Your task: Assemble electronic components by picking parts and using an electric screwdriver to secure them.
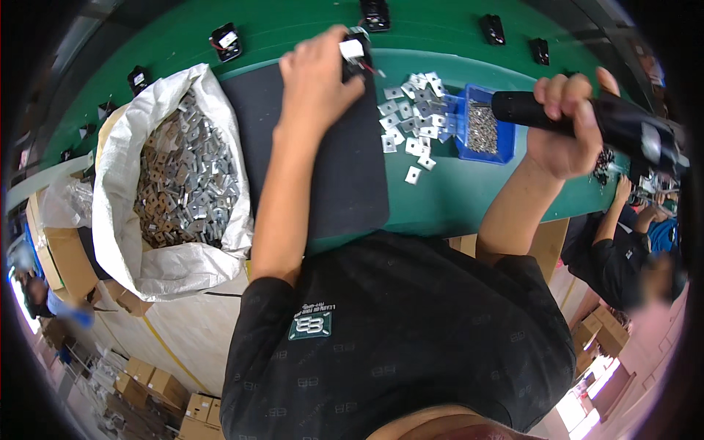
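Observation:
My left hand is closed at the side of a small black unit with a white label and thin red wires, at the far edge of a black mat. Its thumb and forefinger grip the unit, partly covering it. My right hand is raised on the right, fingers wrapped round a long black electric screwdriver. Below the tool stands a blue bin of small screws. Between the mat and bin lie loose square metal plates, each with a hole.
A white woven sack full of metal plates stands left of the mat. More black units sit along the green surface at the back. Small dark parts lie at the right, near another person. Cardboard boxes stand on the floor.

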### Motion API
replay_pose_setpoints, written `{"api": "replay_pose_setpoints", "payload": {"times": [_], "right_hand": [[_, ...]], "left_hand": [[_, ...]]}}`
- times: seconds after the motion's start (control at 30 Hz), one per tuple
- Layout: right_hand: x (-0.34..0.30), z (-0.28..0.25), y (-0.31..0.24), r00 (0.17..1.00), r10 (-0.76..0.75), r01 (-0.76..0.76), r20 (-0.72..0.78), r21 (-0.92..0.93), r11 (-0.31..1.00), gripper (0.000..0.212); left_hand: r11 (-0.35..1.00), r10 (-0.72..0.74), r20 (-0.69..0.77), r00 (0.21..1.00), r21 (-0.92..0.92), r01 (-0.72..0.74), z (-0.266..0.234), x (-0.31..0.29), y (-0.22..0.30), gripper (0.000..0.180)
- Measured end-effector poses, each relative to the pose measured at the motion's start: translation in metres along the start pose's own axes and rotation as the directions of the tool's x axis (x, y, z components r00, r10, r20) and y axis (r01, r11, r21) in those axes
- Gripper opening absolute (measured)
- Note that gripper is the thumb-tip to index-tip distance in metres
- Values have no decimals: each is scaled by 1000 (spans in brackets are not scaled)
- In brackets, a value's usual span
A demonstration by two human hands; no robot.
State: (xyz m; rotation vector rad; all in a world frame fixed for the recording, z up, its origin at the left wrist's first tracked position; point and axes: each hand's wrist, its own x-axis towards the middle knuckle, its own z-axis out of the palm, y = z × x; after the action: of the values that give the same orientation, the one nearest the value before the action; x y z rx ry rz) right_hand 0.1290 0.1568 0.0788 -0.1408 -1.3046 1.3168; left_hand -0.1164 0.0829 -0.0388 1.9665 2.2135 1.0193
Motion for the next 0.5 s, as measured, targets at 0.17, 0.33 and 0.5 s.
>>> {"api": "replay_pose_setpoints", "payload": {"times": [0.17, 0.33, 0.5], "right_hand": [[-17, -31, 8, 917, 114, -185, -381, -156, 970, 41], [-25, -55, 17, 869, 106, -221, -483, -188, 957, 38], [-25, -60, 42, 842, 82, -216, -533, -194, 957, 37]], "left_hand": [[992, -110, 84, 990, 77, 104, 21, 47, -55, 69], [972, -212, 161, 964, 138, 191, 14, 43, -40, 70], [999, 25, 162, 987, -51, -17, -16, -6, 25, 41]]}}
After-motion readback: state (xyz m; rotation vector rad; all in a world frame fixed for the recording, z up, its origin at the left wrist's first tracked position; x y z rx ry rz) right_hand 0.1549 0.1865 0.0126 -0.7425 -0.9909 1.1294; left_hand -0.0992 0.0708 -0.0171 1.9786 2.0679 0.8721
